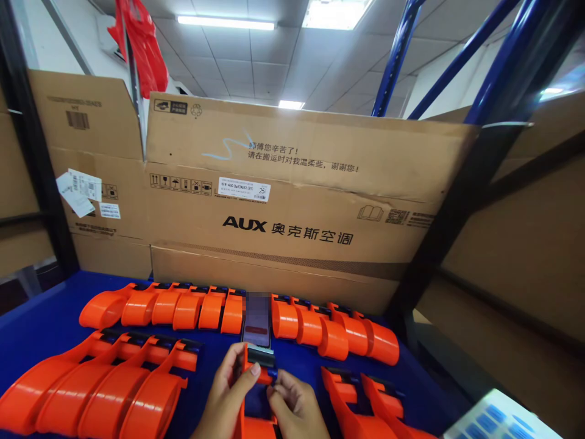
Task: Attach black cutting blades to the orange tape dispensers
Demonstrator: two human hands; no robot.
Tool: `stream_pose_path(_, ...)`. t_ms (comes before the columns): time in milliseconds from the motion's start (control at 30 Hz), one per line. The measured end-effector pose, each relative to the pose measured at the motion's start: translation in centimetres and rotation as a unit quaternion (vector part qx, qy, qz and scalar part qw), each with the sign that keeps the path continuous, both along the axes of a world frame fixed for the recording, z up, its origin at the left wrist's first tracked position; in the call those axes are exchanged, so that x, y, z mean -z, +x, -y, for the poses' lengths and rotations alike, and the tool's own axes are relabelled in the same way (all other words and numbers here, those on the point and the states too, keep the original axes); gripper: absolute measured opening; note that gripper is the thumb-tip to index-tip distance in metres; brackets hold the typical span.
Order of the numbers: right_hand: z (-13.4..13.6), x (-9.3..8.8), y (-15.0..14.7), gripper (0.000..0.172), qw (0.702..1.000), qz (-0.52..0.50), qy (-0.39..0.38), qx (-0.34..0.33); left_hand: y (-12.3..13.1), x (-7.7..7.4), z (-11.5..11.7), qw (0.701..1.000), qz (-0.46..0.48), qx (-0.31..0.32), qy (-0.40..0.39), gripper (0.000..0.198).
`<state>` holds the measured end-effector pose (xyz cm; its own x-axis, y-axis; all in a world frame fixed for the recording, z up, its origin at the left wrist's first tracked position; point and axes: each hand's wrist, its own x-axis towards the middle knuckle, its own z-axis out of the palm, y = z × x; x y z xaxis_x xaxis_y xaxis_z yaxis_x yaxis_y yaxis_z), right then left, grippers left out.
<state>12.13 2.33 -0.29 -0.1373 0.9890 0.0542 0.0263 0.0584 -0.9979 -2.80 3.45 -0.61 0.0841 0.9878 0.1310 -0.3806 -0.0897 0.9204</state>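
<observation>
With our left hand (231, 391) and right hand (295, 402), we pinched an orange plastic tape dispenser (263, 376) above the blue table (214, 349); it seemed light, stiff, best gripped clear of its toothed edge (262, 350).

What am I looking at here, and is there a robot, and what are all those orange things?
No robot here! These are a person's own bare hands. The one picture comes from a camera worn on their head, looking forward and down. The left hand holds an orange tool that looks like a tape dispenser; the right hand has its fingers curled at its other side. More orange tools lie in rows on the blue surface, with something like a phone between some. Behind stands printed cardboard.
</observation>
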Motion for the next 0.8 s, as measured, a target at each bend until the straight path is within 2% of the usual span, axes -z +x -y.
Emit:
stream_pose_path(133,0.3,-1.2,-0.1,0.030,1.000,0.000,-0.009,0.003,0.1,0.0,-0.2,1.000,0.006,0.000,-0.010,0.038)
stream_pose_path(267,0.5,-1.9,-0.1,0.028,1.000,0.006,-0.017,0.009,-0.1,-0.1,-0.3,0.999,0.016,-0.007,-0.030,0.043)
stream_pose_path(433,0.9,-2.2,0.0,0.026,1.000,0.017,0.016,0.016,-0.2,-0.4,0.1,0.998,0.025,-0.032,-0.043,0.053)
stream_pose_path(667,1.0,-2.5,0.2,0.033,0.998,0.040,0.037,0.029,-0.2,-1.3,0.6,0.999,0.024,-0.020,-0.030,0.048)
stream_pose_path(800,1.1,-2.7,0.3,0.036,0.997,0.048,0.048,0.028,-0.3,-1.3,0.7,0.999,0.022,-0.018,-0.032,0.057)
